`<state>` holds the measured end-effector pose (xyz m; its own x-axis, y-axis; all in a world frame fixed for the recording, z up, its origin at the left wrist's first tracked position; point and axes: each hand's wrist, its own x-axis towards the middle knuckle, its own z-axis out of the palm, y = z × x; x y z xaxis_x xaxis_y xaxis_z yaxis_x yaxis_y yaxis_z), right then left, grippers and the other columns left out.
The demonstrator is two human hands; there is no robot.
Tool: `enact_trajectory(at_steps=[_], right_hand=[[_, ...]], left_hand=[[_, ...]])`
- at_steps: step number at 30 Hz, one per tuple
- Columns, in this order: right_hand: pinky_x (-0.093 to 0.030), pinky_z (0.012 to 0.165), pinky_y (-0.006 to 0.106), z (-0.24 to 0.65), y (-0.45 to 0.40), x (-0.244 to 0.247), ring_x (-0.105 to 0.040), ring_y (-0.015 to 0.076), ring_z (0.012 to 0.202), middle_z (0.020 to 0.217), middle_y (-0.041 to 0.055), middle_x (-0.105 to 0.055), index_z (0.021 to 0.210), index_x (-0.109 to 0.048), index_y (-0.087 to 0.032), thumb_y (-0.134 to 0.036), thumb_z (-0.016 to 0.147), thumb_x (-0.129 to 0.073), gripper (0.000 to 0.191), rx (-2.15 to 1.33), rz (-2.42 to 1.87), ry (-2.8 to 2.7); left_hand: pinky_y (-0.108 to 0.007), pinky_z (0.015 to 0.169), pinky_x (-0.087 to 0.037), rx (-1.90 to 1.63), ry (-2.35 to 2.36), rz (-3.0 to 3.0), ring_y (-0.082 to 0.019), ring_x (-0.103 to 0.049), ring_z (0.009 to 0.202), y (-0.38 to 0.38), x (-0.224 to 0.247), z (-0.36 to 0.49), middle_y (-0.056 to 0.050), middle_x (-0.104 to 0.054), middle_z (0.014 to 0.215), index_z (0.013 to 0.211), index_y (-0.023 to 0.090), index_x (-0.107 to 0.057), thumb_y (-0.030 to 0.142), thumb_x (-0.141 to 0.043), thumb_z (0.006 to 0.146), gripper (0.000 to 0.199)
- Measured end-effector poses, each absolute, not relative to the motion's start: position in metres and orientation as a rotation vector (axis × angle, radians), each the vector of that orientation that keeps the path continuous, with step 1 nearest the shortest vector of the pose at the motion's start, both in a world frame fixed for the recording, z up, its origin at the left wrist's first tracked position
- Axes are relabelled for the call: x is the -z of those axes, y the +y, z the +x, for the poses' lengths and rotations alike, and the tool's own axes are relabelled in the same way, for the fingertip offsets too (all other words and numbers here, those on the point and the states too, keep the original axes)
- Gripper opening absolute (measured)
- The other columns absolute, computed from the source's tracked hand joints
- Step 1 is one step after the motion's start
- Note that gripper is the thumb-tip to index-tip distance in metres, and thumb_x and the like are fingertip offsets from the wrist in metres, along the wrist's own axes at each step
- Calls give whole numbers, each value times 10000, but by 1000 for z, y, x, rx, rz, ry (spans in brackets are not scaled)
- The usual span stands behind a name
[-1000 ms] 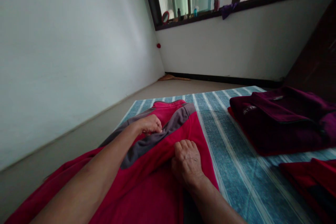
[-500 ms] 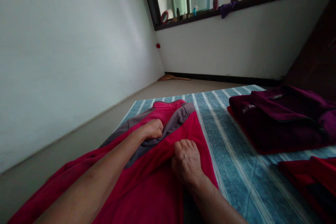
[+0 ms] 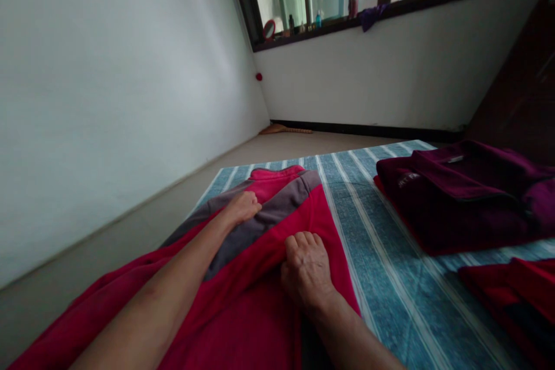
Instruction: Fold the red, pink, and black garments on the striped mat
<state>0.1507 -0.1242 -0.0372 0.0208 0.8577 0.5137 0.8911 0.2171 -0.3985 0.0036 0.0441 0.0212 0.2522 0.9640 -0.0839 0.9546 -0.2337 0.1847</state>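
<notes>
A pink-red jacket (image 3: 312, 214) with grey panels lies spread on the bed, its collar toward the far edge. My left hand (image 3: 244, 207) rests on the upper part by a grey panel, fingers curled closed at the fabric; what lies under the fingertips is hidden. Lower and to the right, my right hand (image 3: 307, 269) is closed on the jacket's red fabric, knuckles up. One sleeve runs down the left side beneath my left forearm.
The bed has a blue-and-white striped sheet (image 3: 373, 277). To the right lie a folded purple garment (image 3: 442, 208) on something red, and a folded red garment (image 3: 520, 289) nearer me. A white wall (image 3: 108, 81) stands on the left.
My left hand has shifted slightly left and away from me across the jacket. The grey panel beside it lies smoother. My right hand stays nearly where it was.
</notes>
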Motion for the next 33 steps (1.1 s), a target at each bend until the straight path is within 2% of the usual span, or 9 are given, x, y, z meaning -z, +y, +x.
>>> enact_trajectory(at_steps=[2,4,8,15,20,24,26,29,33], right_hand=[[-307,701,345,151,-124,38,-461,212,697,727,44,-577,718,-560,-202,-78,669,-534,136,71,-1624,-1816],[-306,694,343,151,-125,38,-461,212,693,723,45,-579,717,-565,-201,-71,666,-532,143,80,-1628,-1813],[-308,694,345,151,-125,37,-463,213,692,715,45,-580,708,-572,-199,-62,658,-529,152,79,-1629,-1807],[-309,682,347,151,-123,37,-460,209,669,706,44,-583,705,-580,-197,-64,637,-533,157,89,-1600,-1793],[-311,673,347,151,-123,37,-473,212,673,702,44,-585,705,-578,-197,-62,633,-537,159,107,-1599,-1792],[-314,673,351,151,-123,36,-481,216,683,712,49,-592,711,-579,-197,-75,641,-545,144,94,-1609,-1806],[-317,679,352,150,-122,35,-485,215,691,722,51,-597,717,-579,-195,-84,647,-549,134,72,-1623,-1816],[-322,692,355,150,-122,34,-493,214,704,731,50,-600,725,-579,-193,-92,668,-551,119,35,-1641,-1837],[-329,723,363,150,-122,34,-502,218,735,759,50,-607,748,-586,-192,-103,700,-551,107,8,-1653,-1853]], left_hand=[[-253,510,-309,-151,1733,2265,-145,-500,554,49,-19,11,8,-538,552,616,175,-605,429,-496,761,312],[-244,507,-291,-204,1665,2207,-129,-475,553,53,-18,18,25,-524,549,607,173,-607,477,-542,718,330],[-235,506,-297,-310,1621,2063,-122,-457,550,58,-12,27,37,-511,536,604,171,-602,427,-620,620,257],[-242,475,-310,-332,1537,1913,-126,-458,502,57,-13,31,35,-541,549,681,182,-599,501,-613,630,323],[-237,472,-236,-331,1499,2041,-104,-390,494,58,-16,45,60,-413,441,482,177,-521,376,-685,564,270],[-233,500,-288,-372,1486,2082,-123,-457,542,56,-15,52,41,-501,513,611,171,-612,376,-599,673,214],[-231,545,-330,-374,1476,2114,-136,-505,612,56,-16,54,28,-567,589,677,166,-645,306,-610,647,148],[-230,586,-340,-387,1495,2168,-141,-510,671,58,-18,57,21,-579,626,662,169,-635,243,-603,618,92],[-234,532,-301,-333,1540,2162,-131,-479,610,60,-21,59,42,-536,574,612,177,-599,260,-634,579,96]])
